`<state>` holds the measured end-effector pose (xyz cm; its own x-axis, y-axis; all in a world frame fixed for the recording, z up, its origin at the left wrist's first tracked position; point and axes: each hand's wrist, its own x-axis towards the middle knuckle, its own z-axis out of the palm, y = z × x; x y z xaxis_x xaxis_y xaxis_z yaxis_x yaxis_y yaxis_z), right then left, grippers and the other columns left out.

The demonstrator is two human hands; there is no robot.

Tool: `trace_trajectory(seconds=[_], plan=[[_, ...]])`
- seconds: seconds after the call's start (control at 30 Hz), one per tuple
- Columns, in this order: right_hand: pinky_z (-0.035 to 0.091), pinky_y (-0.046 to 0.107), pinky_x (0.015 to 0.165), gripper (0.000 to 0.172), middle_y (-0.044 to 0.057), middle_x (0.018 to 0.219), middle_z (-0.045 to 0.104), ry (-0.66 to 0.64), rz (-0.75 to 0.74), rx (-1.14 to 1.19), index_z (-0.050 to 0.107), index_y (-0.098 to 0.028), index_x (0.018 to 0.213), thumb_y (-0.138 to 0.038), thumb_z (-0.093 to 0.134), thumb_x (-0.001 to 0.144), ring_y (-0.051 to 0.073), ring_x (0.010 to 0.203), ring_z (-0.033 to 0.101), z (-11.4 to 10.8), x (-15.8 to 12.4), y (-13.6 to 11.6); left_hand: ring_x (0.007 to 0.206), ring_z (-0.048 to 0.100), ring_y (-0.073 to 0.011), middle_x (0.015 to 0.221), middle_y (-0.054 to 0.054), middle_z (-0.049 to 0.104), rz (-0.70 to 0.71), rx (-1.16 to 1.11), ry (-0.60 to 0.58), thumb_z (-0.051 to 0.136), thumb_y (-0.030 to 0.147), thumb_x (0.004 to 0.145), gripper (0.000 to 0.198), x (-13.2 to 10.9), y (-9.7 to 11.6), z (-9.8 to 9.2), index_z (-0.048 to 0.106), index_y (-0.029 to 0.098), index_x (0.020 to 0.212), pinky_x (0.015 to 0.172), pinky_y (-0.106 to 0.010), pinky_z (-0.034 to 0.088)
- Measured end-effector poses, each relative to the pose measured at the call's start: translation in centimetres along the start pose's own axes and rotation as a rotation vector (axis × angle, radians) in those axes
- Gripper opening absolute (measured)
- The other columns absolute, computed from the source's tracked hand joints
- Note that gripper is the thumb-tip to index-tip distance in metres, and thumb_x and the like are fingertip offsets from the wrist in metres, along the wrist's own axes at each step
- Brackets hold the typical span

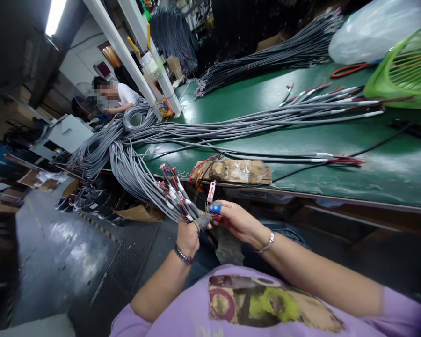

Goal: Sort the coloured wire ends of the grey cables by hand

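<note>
My left hand is closed around the end of a grey cable, with dark wrapping on its thumb. Thin coloured wires fan out from that cable end toward my right hand. The right fingers, one wrapped in blue tape, pinch together at these wires. Just above the fingertips, a small pinkish-white tag or clip hangs at the bench edge. Beside my left hand, a bundle of grey cables droops off the bench, its stripped ends showing red, blue and dark wires with white bands.
More grey cables lie along the green bench. A taped wooden block sits at its front edge. Farther back are black cables, a green basket and a plastic bag. A co-worker is at the far left.
</note>
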<state>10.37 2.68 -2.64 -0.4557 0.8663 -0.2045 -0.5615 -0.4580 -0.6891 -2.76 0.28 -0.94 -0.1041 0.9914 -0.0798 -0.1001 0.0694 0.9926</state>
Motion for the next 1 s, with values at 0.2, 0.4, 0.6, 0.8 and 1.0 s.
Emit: trace_trajectory(seconds=[0.2, 0.4, 0.6, 0.8, 1.0], plan=[[0.039, 0.022, 0.054, 0.025, -0.004, 0.058, 0.054, 0.032, -0.042, 0.041, 0.059, -0.015, 0.065, -0.032, 0.079, 0.063, 0.008, 0.054, 0.051, -0.5, -0.5, 1.2, 0.047, 0.053, -0.012, 0.046, 0.0, 0.057, 0.061, -0.052, 0.043, 0.076, 0.033, 0.059, 0.026, -0.3, -0.2, 0.1, 0.062, 0.015, 0.048, 0.053, -0.026, 0.043], [0.047, 0.024, 0.061, 0.036, 0.002, 0.072, 0.063, -0.013, 0.056, 0.168, 0.065, -0.016, 0.08, -0.052, 0.061, 0.079, 0.01, 0.062, 0.056, -2.5, 1.3, 0.1, 0.045, 0.052, -0.0105, 0.047, 0.0, 0.06, 0.024, -0.098, 0.026, 0.077, 0.023, 0.056, 0.017, -0.3, 0.8, 0.1, 0.063, 0.015, 0.051, 0.05, -0.024, 0.041], [0.042, 0.024, 0.056, 0.035, 0.0, 0.071, 0.061, -0.125, -0.037, 0.023, 0.065, -0.017, 0.079, -0.048, 0.074, 0.067, 0.009, 0.057, 0.051, -2.1, 2.8, -1.2, 0.046, 0.053, -0.0108, 0.046, 0.0, 0.06, 0.019, -0.105, -0.004, 0.076, 0.023, 0.055, 0.016, 0.0, 1.4, 0.4, 0.064, 0.014, 0.05, 0.051, -0.023, 0.043], [0.033, 0.024, 0.052, 0.047, 0.0, 0.059, 0.057, 0.17, -0.351, -0.202, 0.064, -0.017, 0.066, -0.063, 0.063, 0.07, 0.009, 0.052, 0.042, -1.5, 3.3, -0.3, 0.043, 0.051, -0.01, 0.046, 0.0, 0.058, -0.019, -0.113, -0.01, 0.078, 0.024, 0.053, 0.018, 0.4, 1.1, 0.7, 0.063, 0.014, 0.05, 0.048, -0.023, 0.041], [0.039, 0.026, 0.052, 0.047, 0.001, 0.063, 0.06, -0.021, -0.141, 0.146, 0.066, -0.016, 0.071, -0.062, 0.071, 0.062, 0.011, 0.053, 0.049, -0.7, 3.6, -0.6, 0.045, 0.052, -0.0104, 0.045, 0.0, 0.056, 0.046, -0.1, -0.011, 0.076, 0.025, 0.056, 0.021, 0.8, 0.6, 0.9, 0.061, 0.013, 0.046, 0.049, -0.023, 0.042]])
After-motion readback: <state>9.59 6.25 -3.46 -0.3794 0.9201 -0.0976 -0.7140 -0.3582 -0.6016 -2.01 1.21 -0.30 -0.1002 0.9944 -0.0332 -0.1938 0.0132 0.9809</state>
